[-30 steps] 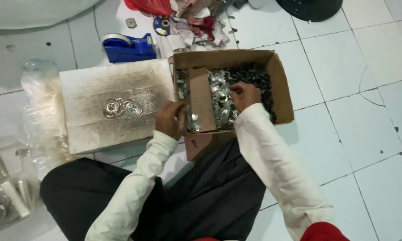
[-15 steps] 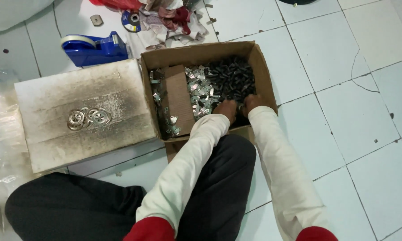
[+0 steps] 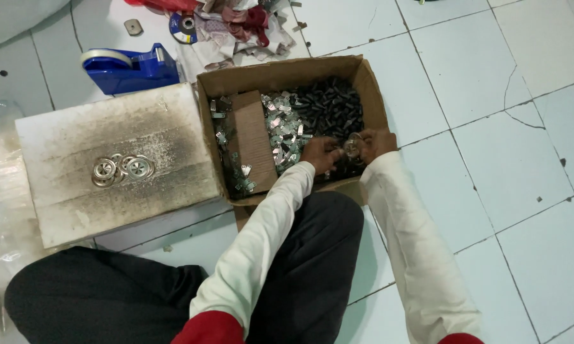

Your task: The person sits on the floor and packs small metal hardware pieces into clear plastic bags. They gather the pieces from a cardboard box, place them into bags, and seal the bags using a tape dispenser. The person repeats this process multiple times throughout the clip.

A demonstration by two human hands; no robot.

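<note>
Two bare hands meet over the near right corner of an open cardboard box (image 3: 371, 83) on a white tiled floor. The left hand (image 3: 320, 153) and right hand (image 3: 373, 144) together pinch a small round metal washer (image 3: 352, 147) between their fingertips, both grips closed on it, just above the box's contents. The washer looks light, stiff and smooth, likely slippery; its thin rim seems the safest place to hold. Being round, it has no long axis; which way its flat face points is too small to tell. Inside the box lie a heap of dark bolts (image 3: 330, 105) and shiny metal clips (image 3: 285, 127). Left of the box, several similar washers (image 3: 121, 169) rest on a scorched white slab (image 3: 77, 143). A blue tape dispenser (image 3: 131, 69) sits behind it.
</note>
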